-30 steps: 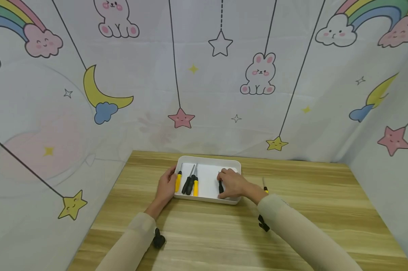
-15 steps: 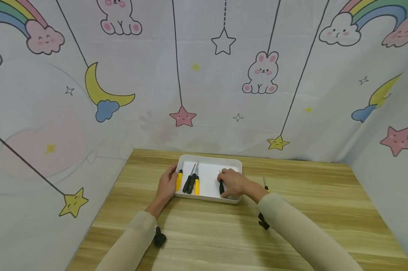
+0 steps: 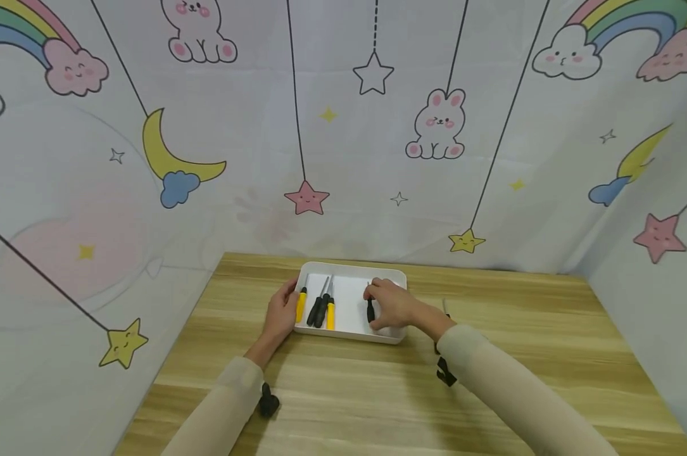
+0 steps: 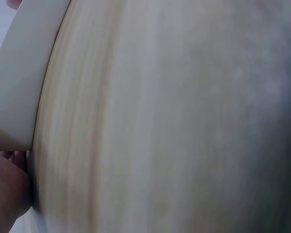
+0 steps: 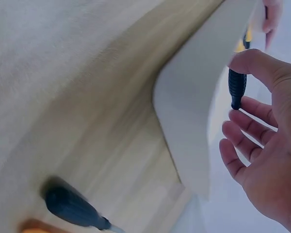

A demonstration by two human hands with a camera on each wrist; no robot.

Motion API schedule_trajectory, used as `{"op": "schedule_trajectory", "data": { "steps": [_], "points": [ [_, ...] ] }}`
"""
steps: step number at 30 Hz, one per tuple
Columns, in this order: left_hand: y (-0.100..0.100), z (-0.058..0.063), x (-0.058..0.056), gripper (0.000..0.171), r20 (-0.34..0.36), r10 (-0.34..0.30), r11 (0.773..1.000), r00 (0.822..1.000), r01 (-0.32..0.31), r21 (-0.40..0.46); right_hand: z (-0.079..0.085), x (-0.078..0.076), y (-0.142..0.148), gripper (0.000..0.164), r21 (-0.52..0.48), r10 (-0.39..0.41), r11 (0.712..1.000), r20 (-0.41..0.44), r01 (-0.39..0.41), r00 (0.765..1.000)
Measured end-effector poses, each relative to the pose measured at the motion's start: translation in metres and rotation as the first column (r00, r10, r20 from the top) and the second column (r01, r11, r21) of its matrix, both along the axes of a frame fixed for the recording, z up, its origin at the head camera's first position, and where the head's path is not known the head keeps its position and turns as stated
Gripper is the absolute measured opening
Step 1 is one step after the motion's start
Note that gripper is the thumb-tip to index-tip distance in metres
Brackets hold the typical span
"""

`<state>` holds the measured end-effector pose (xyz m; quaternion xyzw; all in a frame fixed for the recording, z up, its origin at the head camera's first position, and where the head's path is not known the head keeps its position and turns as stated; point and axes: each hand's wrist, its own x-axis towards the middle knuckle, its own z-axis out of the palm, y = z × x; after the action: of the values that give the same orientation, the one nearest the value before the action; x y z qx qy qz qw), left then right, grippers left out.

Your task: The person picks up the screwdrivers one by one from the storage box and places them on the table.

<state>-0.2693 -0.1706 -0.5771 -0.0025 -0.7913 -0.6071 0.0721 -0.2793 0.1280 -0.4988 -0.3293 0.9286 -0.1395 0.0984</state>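
A white tray (image 3: 349, 335) stands near the table's back edge. My left hand (image 3: 280, 310) holds its left end, fingers at the rim; in the left wrist view only part of that hand (image 4: 7, 189) shows beside the tray wall. Inside the tray's right half, my right hand (image 3: 394, 304) pinches a screwdriver with a black handle (image 3: 370, 311). The right wrist view has the thumb at one end of this handle (image 5: 237, 87) and a fingertip at the other, with the remaining fingers loosely bent.
At the tray's left lie a yellow-handled tool (image 3: 301, 307), two black-handled screwdrivers (image 3: 318, 310) and another yellow-handled tool (image 3: 330, 315). On the table right of the tray, a black-handled screwdriver (image 5: 72, 206) lies beside an orange-yellow thing (image 5: 36, 230). A printed curtain (image 3: 349, 152) hangs behind.
My right hand has shifted slightly toward the back of the tray with the black screwdriver. Its sleeve now covers the yellow part of a tool on the table. The left hand stays on the tray.
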Motion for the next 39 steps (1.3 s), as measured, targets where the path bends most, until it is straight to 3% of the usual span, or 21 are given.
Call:
{"op": "schedule_trajectory", "data": {
  "steps": [17,39],
  "points": [
    [-0.001,0.001,0.0,0.045,-0.002,-0.001,1.0,1.0,0.001,-0.001,0.038,0.011,0.01,0.055,-0.066,0.036,0.997,-0.049,-0.039,0.998],
    [0.0,0.001,0.001,0.045,0.009,-0.004,1.0,1.0,0.004,0.002,0.049,0.026,0.025,0.055,-0.077,0.016,0.997,-0.081,-0.022,0.997]
  ]
}}
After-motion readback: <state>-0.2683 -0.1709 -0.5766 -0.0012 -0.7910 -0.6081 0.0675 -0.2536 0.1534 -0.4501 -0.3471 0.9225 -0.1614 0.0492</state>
